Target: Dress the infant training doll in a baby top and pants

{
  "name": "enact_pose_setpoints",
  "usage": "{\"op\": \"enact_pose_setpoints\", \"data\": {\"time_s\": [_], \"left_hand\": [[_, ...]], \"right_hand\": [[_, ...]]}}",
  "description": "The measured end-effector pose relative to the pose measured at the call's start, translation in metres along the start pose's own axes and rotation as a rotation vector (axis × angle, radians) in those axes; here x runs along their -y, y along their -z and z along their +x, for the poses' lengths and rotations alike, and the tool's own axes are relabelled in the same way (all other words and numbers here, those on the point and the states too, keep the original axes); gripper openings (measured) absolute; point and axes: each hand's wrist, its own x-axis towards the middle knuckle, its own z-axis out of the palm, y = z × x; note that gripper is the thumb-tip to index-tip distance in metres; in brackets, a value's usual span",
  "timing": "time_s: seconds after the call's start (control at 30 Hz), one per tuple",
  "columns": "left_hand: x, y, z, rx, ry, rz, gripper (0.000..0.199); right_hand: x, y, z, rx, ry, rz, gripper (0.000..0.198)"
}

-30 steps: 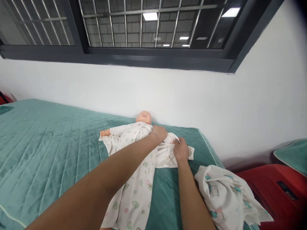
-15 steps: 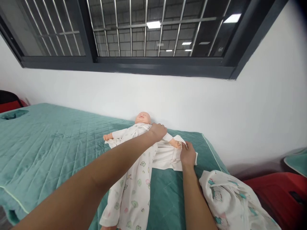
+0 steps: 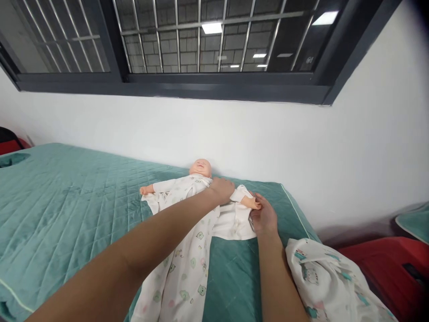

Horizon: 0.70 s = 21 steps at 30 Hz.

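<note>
A baby doll [image 3: 200, 167] lies on its back on the green quilted cover, its head by the wall. It wears white clothing, and a white one-piece [image 3: 187, 250] with small green and pink prints lies over its body and legs. My left hand [image 3: 221, 190] reaches across the doll's chest, fingers curled on the white sleeve [image 3: 239, 193] near the shoulder. My right hand [image 3: 264, 215] is closed around the doll's hand [image 3: 252, 202]; some fingertips are hidden behind it. White cloth [image 3: 233, 221] spreads under that arm. The doll's other arm [image 3: 157, 187] stretches out sideways.
A crumpled white printed cloth [image 3: 330, 277] lies at the right, beside a red case [image 3: 385, 264]. The green quilted cover [image 3: 77, 192] extends to the left. Behind stands a white wall [image 3: 254, 138] with a dark-framed, barred window [image 3: 217, 85].
My right hand has let go of the cloth edge and now holds the doll's hand. The doll's arm has shifted right, its sleeve bunched higher. My left hand has moved slightly.
</note>
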Motion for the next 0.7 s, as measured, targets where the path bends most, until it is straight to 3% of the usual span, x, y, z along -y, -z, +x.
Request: {"op": "enact_pose_setpoints", "data": {"time_s": [0.2,0.33,0.43,0.47,0.53,0.6,0.67,0.7], "left_hand": [[-0.016,-0.005,0.004,0.010,0.022,-0.056,0.035],[-0.017,0.005,-0.006,-0.003,0.023,-0.085,0.034],[0.002,0.014,-0.038,-0.105,-0.001,-0.157,0.032],[0.013,0.014,-0.055,-0.214,0.002,-0.249,0.030],[0.039,0.004,-0.094,-0.488,0.119,-0.456,0.028],[0.063,-0.016,-0.136,-0.703,0.401,-0.662,0.028],[0.080,-0.038,-0.171,-0.717,0.638,-0.918,0.034],[0.085,-0.048,-0.184,-0.652,0.712,-1.026,0.038]], "right_hand": [[0.002,-0.003,0.001,-0.104,0.021,0.045,0.015],[0.001,-0.004,0.001,-0.168,0.109,-0.023,0.011],[0.000,-0.003,0.000,-0.226,0.204,-0.126,0.013],[0.001,-0.004,-0.001,-0.238,0.248,-0.181,0.015],[0.003,-0.007,-0.008,-0.241,0.425,-0.389,0.019],[0.004,-0.016,-0.019,-0.216,0.657,-0.654,0.023],[0.002,-0.029,-0.033,-0.135,0.751,-0.840,0.025],[-0.001,-0.036,-0.040,-0.066,0.703,-0.883,0.026]]}}
